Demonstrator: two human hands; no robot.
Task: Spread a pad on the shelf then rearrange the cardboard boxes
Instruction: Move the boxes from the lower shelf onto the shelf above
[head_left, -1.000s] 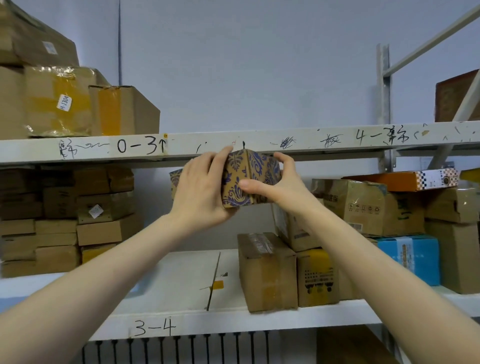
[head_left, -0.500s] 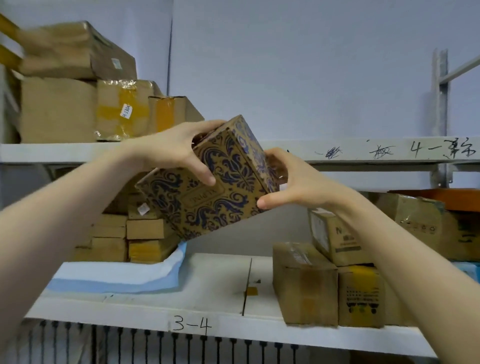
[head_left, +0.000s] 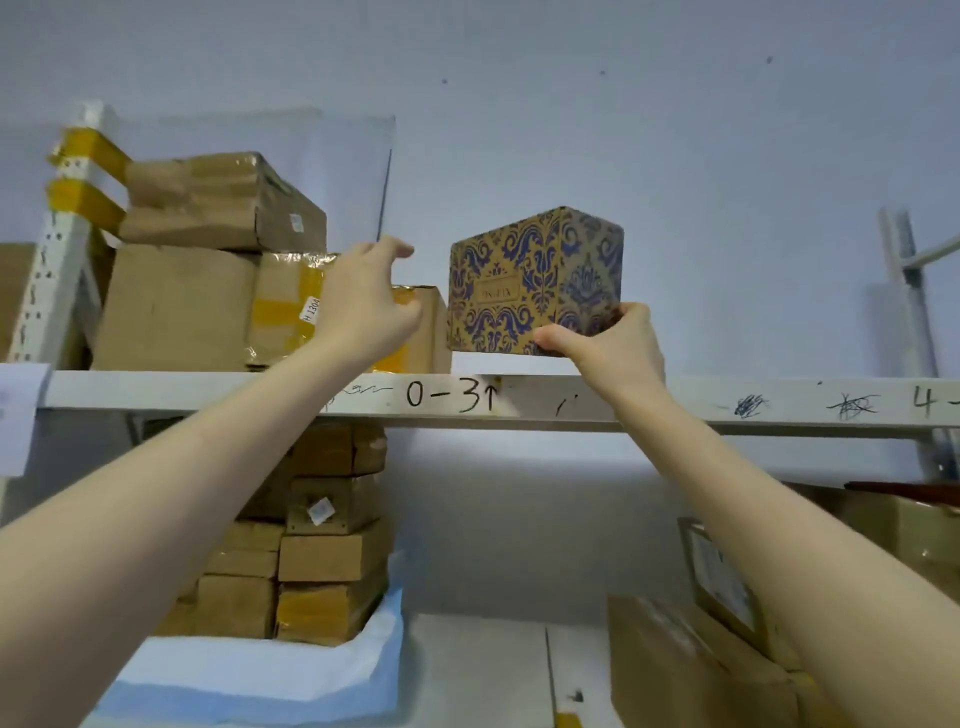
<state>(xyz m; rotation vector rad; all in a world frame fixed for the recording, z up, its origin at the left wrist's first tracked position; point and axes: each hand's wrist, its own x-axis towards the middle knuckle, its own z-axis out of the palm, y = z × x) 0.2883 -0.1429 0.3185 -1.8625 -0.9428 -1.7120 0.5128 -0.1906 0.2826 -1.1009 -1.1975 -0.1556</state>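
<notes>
Along the front edge of the white shelf, the right hand pinched a blue-patterned cardboard box by its lower corner while the empty left hand hovered loose-fingered before taped cartons.

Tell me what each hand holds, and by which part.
The right hand grips the blue-patterned box by its lower right corner. The left hand holds nothing, fingers relaxed beside it.

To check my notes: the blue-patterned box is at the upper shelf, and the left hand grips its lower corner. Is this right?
Not quite: the right hand grips the lower corner of the blue-patterned box at the upper shelf, as the head view shows.
</notes>
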